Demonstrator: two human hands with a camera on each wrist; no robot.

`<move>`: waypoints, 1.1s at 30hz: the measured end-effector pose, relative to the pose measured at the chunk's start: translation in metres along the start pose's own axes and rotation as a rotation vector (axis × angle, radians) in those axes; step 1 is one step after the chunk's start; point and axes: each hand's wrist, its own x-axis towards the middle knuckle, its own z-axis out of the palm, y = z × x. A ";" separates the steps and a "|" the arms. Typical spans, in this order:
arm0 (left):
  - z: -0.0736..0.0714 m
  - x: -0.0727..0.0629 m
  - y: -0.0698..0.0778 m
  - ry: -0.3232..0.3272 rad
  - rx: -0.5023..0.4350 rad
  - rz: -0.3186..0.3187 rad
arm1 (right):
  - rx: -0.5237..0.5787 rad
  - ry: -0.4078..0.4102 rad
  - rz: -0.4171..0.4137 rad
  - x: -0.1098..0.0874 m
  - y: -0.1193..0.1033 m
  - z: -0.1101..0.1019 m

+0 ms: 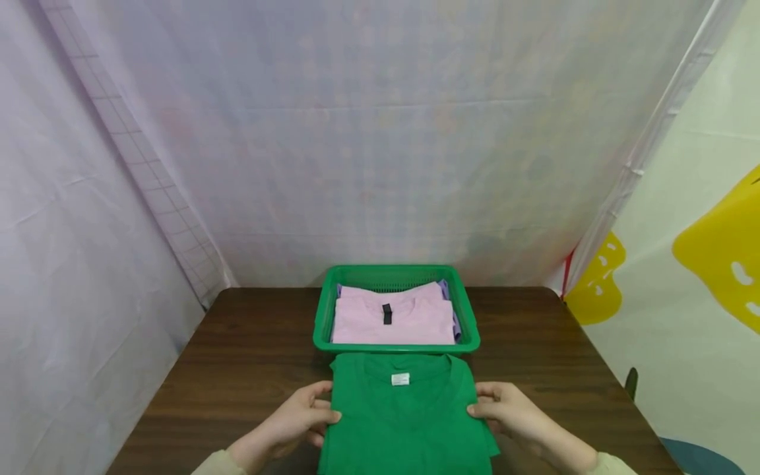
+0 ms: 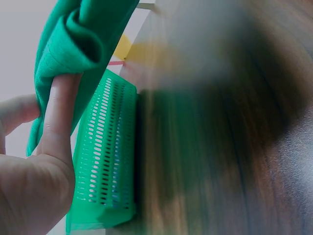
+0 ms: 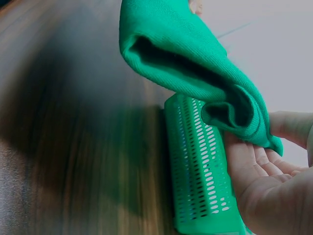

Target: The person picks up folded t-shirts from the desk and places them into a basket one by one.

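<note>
A folded green T-shirt (image 1: 406,422) with a white neck label is held up above the table, just in front of a green plastic basket (image 1: 320,330). My left hand (image 1: 305,415) pinches its left edge, thumb on top and fingers beneath. On the opposite edge my right hand (image 1: 513,415) grips in the same way. Both wrist views show the T-shirt's rolled folds raised off the wood. Inside the basket lies a folded pale pink T-shirt (image 1: 362,326) with a black label, and purple cloth (image 1: 456,326) peeks out beneath it.
The dark brown wooden table (image 1: 237,356) carries the basket at its far edge. A pale curtain (image 1: 380,165) hangs behind it, with white sheeting (image 1: 71,264) on the left. Yellow printed shapes (image 1: 594,290) mark the right-hand sheet.
</note>
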 end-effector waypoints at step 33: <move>-0.011 0.009 0.042 -0.028 0.001 0.047 | -0.016 -0.030 -0.080 0.012 -0.040 -0.005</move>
